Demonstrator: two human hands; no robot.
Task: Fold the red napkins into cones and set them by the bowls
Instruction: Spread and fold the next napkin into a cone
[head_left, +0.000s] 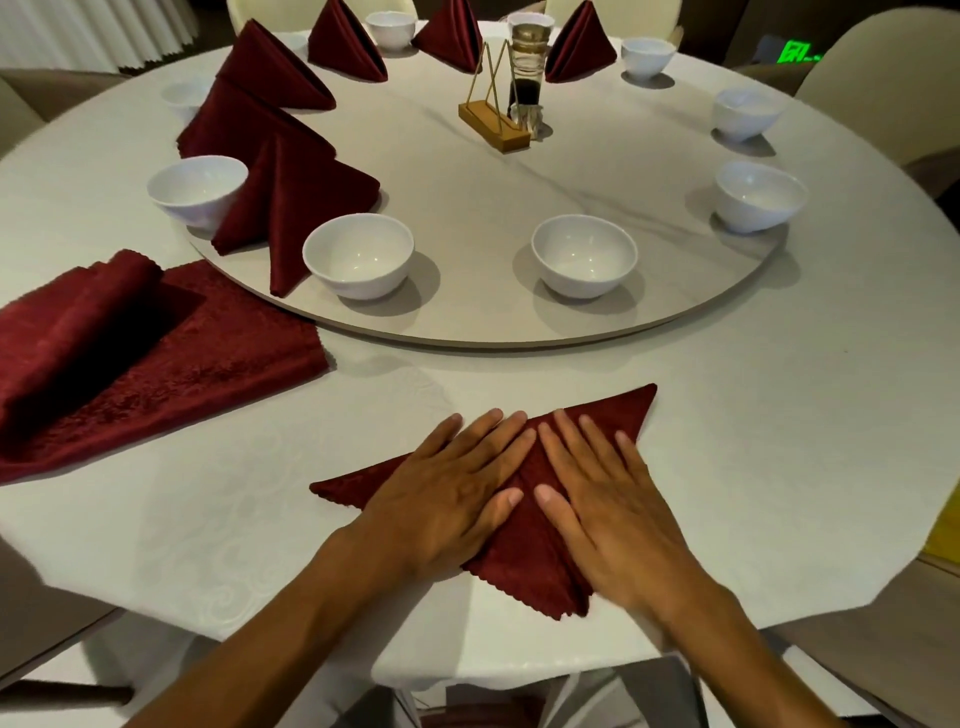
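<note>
Two flat hands press napkin (524, 566); stack (130, 358) lies left.

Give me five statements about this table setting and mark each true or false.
1. Both hands, left hand and right hand, press flat on a red napkin. True.
2. That napkin stands as a finished cone. False: it lies flat on the white tablecloth.
3. A stack of unfolded napkins lies at the left. True.
4. The nearest bowl holds soup. False: it looks empty.
5. The wooden stand sits on the turntable. True.
</note>
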